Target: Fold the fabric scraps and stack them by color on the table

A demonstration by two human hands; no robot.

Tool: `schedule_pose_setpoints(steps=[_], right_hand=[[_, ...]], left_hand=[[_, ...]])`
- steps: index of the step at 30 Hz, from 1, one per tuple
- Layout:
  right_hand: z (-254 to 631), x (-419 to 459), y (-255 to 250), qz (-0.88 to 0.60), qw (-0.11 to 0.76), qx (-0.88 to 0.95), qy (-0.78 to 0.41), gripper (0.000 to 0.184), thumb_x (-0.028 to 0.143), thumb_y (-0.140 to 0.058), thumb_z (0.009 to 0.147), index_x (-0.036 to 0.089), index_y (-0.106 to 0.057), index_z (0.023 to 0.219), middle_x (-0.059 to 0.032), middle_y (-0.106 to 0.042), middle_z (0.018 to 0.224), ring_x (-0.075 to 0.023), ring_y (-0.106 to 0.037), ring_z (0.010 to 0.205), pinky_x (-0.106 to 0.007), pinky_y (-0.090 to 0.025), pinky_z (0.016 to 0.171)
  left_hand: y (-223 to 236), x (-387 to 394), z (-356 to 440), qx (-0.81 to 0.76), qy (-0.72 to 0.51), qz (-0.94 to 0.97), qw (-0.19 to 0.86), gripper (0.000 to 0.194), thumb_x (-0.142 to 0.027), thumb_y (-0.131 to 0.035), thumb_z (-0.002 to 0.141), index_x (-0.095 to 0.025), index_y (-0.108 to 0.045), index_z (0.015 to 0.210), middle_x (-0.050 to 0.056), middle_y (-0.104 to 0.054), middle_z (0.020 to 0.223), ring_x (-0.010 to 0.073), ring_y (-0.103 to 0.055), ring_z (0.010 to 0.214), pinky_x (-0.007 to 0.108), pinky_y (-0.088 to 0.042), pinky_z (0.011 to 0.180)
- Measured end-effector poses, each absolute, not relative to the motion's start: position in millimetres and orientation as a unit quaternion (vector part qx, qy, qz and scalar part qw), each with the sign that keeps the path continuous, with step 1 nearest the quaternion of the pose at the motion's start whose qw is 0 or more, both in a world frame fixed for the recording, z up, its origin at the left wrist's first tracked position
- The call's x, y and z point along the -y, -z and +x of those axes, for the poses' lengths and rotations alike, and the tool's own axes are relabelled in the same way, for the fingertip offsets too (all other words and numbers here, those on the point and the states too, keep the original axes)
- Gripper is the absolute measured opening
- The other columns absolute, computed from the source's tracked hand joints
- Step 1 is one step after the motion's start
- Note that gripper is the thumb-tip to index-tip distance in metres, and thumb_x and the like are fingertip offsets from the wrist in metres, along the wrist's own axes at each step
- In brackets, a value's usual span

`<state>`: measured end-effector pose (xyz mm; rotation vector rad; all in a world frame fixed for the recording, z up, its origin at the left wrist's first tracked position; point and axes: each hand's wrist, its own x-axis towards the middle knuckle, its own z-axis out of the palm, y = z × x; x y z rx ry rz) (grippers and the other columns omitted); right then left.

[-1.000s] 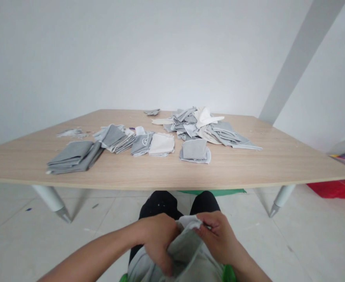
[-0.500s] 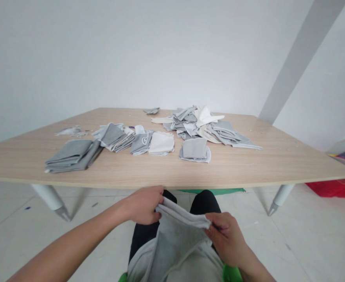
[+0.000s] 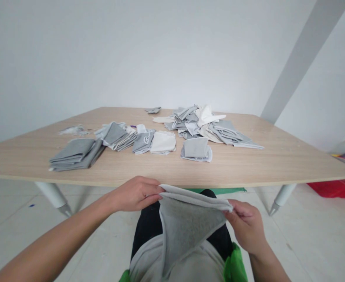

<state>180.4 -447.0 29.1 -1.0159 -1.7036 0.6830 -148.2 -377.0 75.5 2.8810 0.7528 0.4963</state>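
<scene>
A grey cloth piece (image 3: 187, 223) with a pale, layered upper edge is stretched between my hands above my lap. My left hand (image 3: 139, 194) pinches its upper left corner. The upper right corner is gripped by my right hand (image 3: 245, 223). From the pale edge the grey fabric hangs down and narrows to a point over the lighter grey cloth (image 3: 149, 258) on my lap. Just beyond, on the table (image 3: 149, 172), lies a small folded grey cloth stack (image 3: 196, 149).
Toward the back right of the table is a loose heap of grey and white cloth pieces (image 3: 202, 121). Folded grey cloths (image 3: 72, 154), a grey-and-white stack (image 3: 116, 136) and a cream stack (image 3: 163, 142) lie to the left. A red bag-like item (image 3: 333, 188) is on the floor at right.
Both hands have risen slightly, and my right hand has moved right. The cloth is now pulled wider and its grey face hangs flatter.
</scene>
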Motion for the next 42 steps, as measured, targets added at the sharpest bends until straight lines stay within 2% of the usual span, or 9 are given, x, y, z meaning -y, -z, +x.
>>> schedule_pose_setpoints(steps=[5, 8, 13, 19, 22, 26, 30, 34, 42], right_hand=[[188, 443, -26, -0.428, 0.541, 0.651, -0.316, 0.021, 0.029, -0.057, 0.088, 0.022, -0.075, 0.096, -0.0001, -0.065, 0.062, -0.0169, -0.061, 0.062, -0.024, -0.047, 0.056], [187, 443, -28, -0.433, 0.558, 0.625, -0.333, 0.021, 0.03, -0.059, 0.087, 0.022, -0.076, 0.096, -0.0026, -0.072, 0.073, -0.0182, -0.063, 0.064, -0.026, -0.05, 0.058], [183, 443, -34, -0.436, 0.571, 0.606, -0.343, 0.021, 0.032, -0.061, 0.084, 0.02, -0.076, 0.094, -0.005, -0.075, 0.078, -0.0211, -0.067, 0.067, -0.029, -0.053, 0.06], [185, 439, -33, -0.453, 0.586, 0.578, -0.343, 0.021, 0.033, -0.062, 0.084, 0.021, -0.076, 0.094, -0.0042, -0.075, 0.081, -0.0215, -0.068, 0.074, -0.029, -0.054, 0.064], [187, 438, -33, -0.463, 0.59, 0.565, -0.345, 0.021, 0.034, -0.062, 0.084, 0.02, -0.076, 0.092, -0.0035, -0.075, 0.081, -0.0207, -0.068, 0.073, -0.028, -0.054, 0.064], [188, 437, -34, -0.473, 0.603, 0.541, -0.346, 0.023, 0.037, -0.063, 0.083, 0.018, -0.076, 0.089, -0.0047, -0.075, 0.08, -0.0216, -0.068, 0.073, -0.031, -0.054, 0.067], [190, 435, -32, -0.475, 0.62, 0.515, -0.353, 0.025, 0.039, -0.065, 0.082, 0.018, -0.076, 0.089, -0.0062, -0.075, 0.081, -0.0229, -0.068, 0.073, -0.033, -0.055, 0.069], [192, 434, -28, -0.477, 0.629, 0.491, -0.369, 0.025, 0.038, -0.065, 0.082, 0.018, -0.075, 0.091, -0.0065, -0.075, 0.079, -0.0224, -0.068, 0.071, -0.031, -0.055, 0.063], [187, 434, -29, -0.465, 0.633, 0.492, -0.376, 0.023, 0.037, -0.067, 0.08, 0.019, -0.076, 0.091, -0.0043, -0.074, 0.078, -0.0204, -0.068, 0.07, -0.03, -0.054, 0.067]], left_hand=[[-71, 380, -144, -0.24, -0.108, 0.961, 0.085, 0.021, -0.018, -0.041, 0.093, -0.019, -0.061, 0.1, 0.006, -0.064, 0.083, 0.0156, -0.062, 0.075, 0.022, -0.044, 0.068], [-70, 381, -139, -0.242, -0.081, 0.963, 0.09, 0.022, -0.016, -0.04, 0.091, -0.021, -0.059, 0.1, 0.004, -0.065, 0.082, 0.0162, -0.063, 0.076, 0.023, -0.044, 0.068], [-66, 383, -134, -0.283, -0.085, 0.953, 0.071, 0.031, -0.018, -0.04, 0.088, -0.022, -0.048, 0.118, 0.004, -0.067, 0.089, 0.0178, -0.064, 0.077, 0.026, -0.044, 0.07], [-61, 383, -138, -0.244, -0.091, 0.963, 0.074, 0.014, -0.016, -0.038, 0.086, -0.021, -0.05, 0.092, 0.002, -0.062, 0.074, 0.0175, -0.059, 0.067, 0.028, -0.041, 0.064], [-60, 384, -139, -0.208, -0.123, 0.967, 0.081, 0.013, -0.015, -0.038, 0.085, -0.021, -0.049, 0.086, 0.003, -0.06, 0.071, 0.0174, -0.057, 0.066, 0.028, -0.041, 0.063], [-58, 387, -140, -0.183, -0.18, 0.962, 0.093, 0.014, -0.017, -0.037, 0.088, -0.02, -0.05, 0.087, 0.005, -0.061, 0.07, 0.0173, -0.058, 0.066, 0.028, -0.043, 0.062], [-54, 392, -141, -0.194, -0.198, 0.957, 0.085, 0.023, -0.027, -0.032, 0.093, -0.021, -0.053, 0.088, 0.007, -0.063, 0.07, 0.0187, -0.062, 0.072, 0.03, -0.048, 0.068], [-52, 392, -140, -0.177, -0.184, 0.964, 0.072, 0.028, -0.033, -0.032, 0.094, -0.021, -0.057, 0.095, 0.01, -0.066, 0.077, 0.0211, -0.064, 0.079, 0.033, -0.05, 0.072], [-50, 385, -132, -0.219, -0.125, 0.966, 0.053, 0.031, -0.015, -0.037, 0.087, -0.02, -0.055, 0.111, 0.007, -0.066, 0.082, 0.0204, -0.061, 0.078, 0.031, -0.045, 0.07]])
